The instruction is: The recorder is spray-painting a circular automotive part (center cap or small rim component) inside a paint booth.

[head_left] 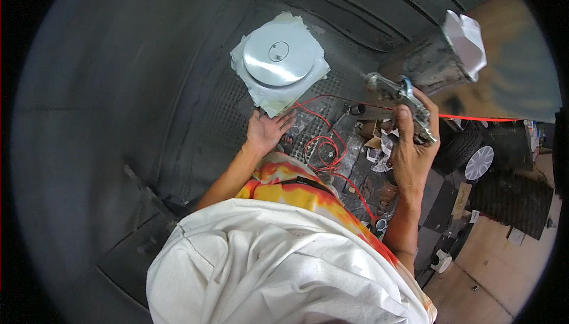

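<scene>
My right hand point(409, 152) grips a metal spray gun point(415, 108), its nozzle pointing left. A stained metal cup point(427, 60) with a crumpled white liner rises behind it, apparently attached. A shiny pale-grey round disc point(278, 63) with a small centre circle lies on ragged masking paper point(261, 96), left of the gun. My left hand point(269, 125) is palm up with fingers spread at the paper's lower edge; whether it supports the piece from beneath is unclear.
Dark booth walls point(118, 57) surround a grated floor point(349, 57). A red hose point(338, 146) loops below the hands. A brown board point(518, 57) stands at right, with a tyre point(459, 146), a silver wheel cover point(479, 163) and scattered clutter point(373, 149) lower down.
</scene>
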The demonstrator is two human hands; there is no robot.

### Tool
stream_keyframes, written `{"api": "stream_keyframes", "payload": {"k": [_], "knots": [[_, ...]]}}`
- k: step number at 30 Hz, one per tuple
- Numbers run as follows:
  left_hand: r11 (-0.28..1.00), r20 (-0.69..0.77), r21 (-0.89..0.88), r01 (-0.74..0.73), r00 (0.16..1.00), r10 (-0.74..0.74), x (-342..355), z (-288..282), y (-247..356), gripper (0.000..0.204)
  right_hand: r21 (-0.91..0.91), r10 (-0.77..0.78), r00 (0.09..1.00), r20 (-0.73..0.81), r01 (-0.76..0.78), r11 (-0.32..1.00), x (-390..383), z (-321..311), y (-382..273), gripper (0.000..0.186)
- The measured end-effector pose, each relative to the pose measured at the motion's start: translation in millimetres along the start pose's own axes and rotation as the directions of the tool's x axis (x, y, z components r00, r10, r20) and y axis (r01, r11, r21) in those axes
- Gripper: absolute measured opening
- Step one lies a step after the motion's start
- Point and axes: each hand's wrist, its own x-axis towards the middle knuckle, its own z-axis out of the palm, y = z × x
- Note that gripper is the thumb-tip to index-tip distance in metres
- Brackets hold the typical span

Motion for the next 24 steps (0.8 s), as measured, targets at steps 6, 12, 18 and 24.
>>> {"api": "stream_keyframes", "payload": {"k": [6,12,18,24], "knots": [[0.989,-0.041,-0.15,-0.014,0.999,0.008,-4.1,-0.2,-0.8,0.069,-0.05,0.051,0.999,0.016,-0.05,0.998,-16.1,-10.5,10.2,0.03],[0.982,-0.055,-0.183,-0.056,0.997,0.047,-5.2,-2.4,-5.4,0.067,0.095,0.249,0.94,0.231,-0.277,0.956,-49.3,1.6,-12.5,0.03],[0.978,-0.077,-0.183,-0.1,0.993,0.088,-2.0,-2.5,-7.4,0.062,0.103,0.139,0.942,0.306,-0.178,0.979,-52.6,1.8,-22.1,0.034],[0.975,-0.134,-0.146,-0.17,0.979,0.151,-5.4,-6.9,14.3,0.06,0.022,0.189,0.97,0.154,-0.195,0.981,-48.5,-10.1,2.4,0.032]]}}
